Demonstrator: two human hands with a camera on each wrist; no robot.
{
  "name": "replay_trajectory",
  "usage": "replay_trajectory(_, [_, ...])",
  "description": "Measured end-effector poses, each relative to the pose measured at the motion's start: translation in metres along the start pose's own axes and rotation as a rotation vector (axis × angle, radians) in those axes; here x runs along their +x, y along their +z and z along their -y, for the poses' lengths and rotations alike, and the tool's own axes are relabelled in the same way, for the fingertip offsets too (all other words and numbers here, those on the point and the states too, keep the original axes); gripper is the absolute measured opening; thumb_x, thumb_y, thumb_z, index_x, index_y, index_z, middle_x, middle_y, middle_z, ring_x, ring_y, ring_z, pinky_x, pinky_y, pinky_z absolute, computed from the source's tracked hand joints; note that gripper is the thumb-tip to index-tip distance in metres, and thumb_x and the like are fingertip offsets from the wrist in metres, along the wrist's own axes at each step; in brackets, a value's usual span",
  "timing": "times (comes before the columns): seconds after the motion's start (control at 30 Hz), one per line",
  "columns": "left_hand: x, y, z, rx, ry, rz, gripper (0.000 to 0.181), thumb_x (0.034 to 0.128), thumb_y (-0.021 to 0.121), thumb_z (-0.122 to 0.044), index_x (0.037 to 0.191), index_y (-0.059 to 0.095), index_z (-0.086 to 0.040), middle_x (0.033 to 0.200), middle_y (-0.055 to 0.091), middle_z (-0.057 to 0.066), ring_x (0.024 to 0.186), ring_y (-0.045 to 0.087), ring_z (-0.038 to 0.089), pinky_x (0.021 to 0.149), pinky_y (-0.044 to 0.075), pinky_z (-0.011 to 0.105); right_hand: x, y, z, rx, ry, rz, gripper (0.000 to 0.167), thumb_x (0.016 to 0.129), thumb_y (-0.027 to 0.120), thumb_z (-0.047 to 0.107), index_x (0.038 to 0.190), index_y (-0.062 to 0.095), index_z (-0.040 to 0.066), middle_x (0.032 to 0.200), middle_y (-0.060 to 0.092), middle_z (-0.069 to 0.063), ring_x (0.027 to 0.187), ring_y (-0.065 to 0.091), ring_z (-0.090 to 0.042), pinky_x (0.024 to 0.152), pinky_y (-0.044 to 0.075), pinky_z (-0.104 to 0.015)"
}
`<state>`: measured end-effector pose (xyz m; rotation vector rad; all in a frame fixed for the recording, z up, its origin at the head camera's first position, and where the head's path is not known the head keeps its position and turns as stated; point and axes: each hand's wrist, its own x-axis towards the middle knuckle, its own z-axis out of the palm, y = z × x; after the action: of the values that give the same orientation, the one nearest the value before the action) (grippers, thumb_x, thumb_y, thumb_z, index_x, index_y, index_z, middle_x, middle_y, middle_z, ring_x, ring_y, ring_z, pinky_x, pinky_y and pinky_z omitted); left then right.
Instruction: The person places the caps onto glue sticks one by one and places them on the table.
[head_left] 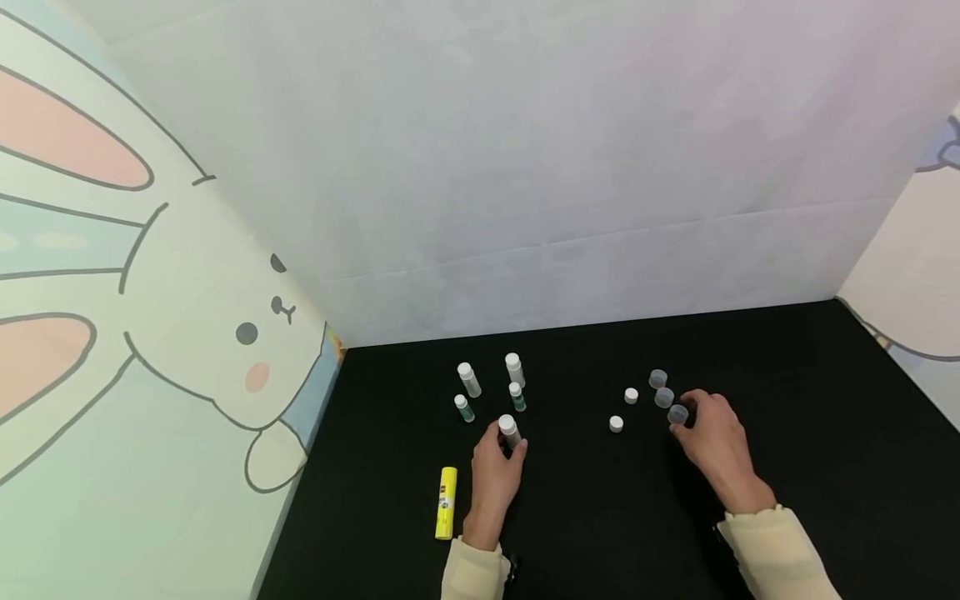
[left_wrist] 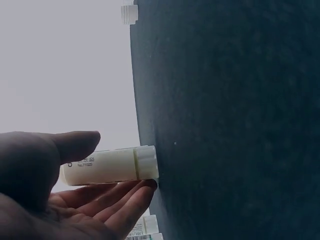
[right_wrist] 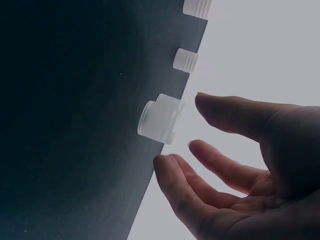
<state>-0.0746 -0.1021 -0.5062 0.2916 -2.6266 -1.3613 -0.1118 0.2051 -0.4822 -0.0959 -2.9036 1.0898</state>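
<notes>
In the head view, a white-capped tube (head_left: 509, 430) stands upright between the thumb and fingers of my left hand (head_left: 497, 475). From the left wrist, the pale tube (left_wrist: 107, 166) shows small printed text; my fingers (left_wrist: 132, 207) lie fairly straight along one side and the thumb along the other. Whether they press on it is hard to see. My right hand (head_left: 716, 442) is beside the closest of three small clear cups (head_left: 677, 415). The right wrist view shows its thumb and fingers spread apart near the overlapping clear cups (right_wrist: 161, 119), with nothing held.
Beyond the left hand stand two white tubes (head_left: 469, 382) and two small green bottles (head_left: 465, 409). A yellow glue stick (head_left: 446, 503) lies to its left. Two small white caps (head_left: 616, 424) sit left of the cups. A white wall (head_left: 562, 167) borders the black table (head_left: 585, 517).
</notes>
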Motion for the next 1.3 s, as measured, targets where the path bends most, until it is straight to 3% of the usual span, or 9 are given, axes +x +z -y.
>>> replay_trajectory(0.3, [0.002, -0.002, 0.004, -0.023, 0.028, 0.005, 0.021, 0.0981, 0.074, -0.004, 0.119, 0.07, -0.001, 0.119, 0.074, 0.018, 0.112, 0.073, 0.035, 0.092, 0.061, 0.049, 0.011, -0.002, -0.002, -0.001, 0.035, 0.054, 0.033, 0.09, 0.076, 0.0, 0.116, 0.062, -0.015, 0.109, 0.064, -0.034, 0.086, 0.06, -0.039, 0.074, 0.05, -0.055])
replay_trajectory(0.53, [0.0, -0.003, 0.003, -0.028, 0.046, 0.007, 0.021, 0.0985, 0.073, -0.003, 0.12, 0.072, -0.002, 0.119, 0.075, 0.016, 0.112, 0.073, 0.033, 0.092, 0.061, 0.048, 0.015, 0.002, -0.003, -0.006, 0.037, 0.04, 0.035, 0.09, 0.074, 0.0, 0.119, 0.058, -0.015, 0.111, 0.062, -0.035, 0.088, 0.061, -0.041, 0.075, 0.052, -0.056])
replay_trajectory(0.8, [-0.004, -0.005, 0.002, -0.016, 0.048, -0.005, 0.023, 0.0986, 0.073, -0.003, 0.122, 0.073, -0.003, 0.121, 0.075, 0.013, 0.113, 0.073, 0.03, 0.095, 0.06, 0.048, 0.018, 0.005, -0.008, 0.011, 0.051, 0.049, 0.019, 0.092, 0.07, -0.001, 0.107, 0.063, -0.011, 0.1, 0.065, -0.031, 0.076, 0.06, -0.033, 0.064, 0.051, -0.044])
replay_trajectory(1.03, [-0.009, -0.007, -0.005, 0.016, 0.066, -0.004, 0.026, 0.0984, 0.075, -0.005, 0.124, 0.073, -0.006, 0.124, 0.074, 0.012, 0.119, 0.07, 0.032, 0.098, 0.058, 0.052, 0.011, -0.002, -0.006, 0.005, 0.079, 0.031, 0.021, 0.096, 0.069, 0.002, 0.111, 0.062, -0.011, 0.102, 0.064, -0.03, 0.078, 0.06, -0.035, 0.066, 0.051, -0.047])
replay_trajectory(1.3, [-0.019, -0.009, -0.013, 0.041, 0.072, 0.023, 0.031, 0.0989, 0.075, -0.009, 0.129, 0.072, -0.007, 0.121, 0.073, 0.007, 0.117, 0.07, 0.027, 0.099, 0.057, 0.05, -0.005, -0.003, 0.013, 0.01, 0.008, -0.026, 0.027, 0.095, 0.073, 0.003, 0.116, 0.065, -0.011, 0.103, 0.068, -0.028, 0.081, 0.063, -0.033, 0.069, 0.052, -0.049])
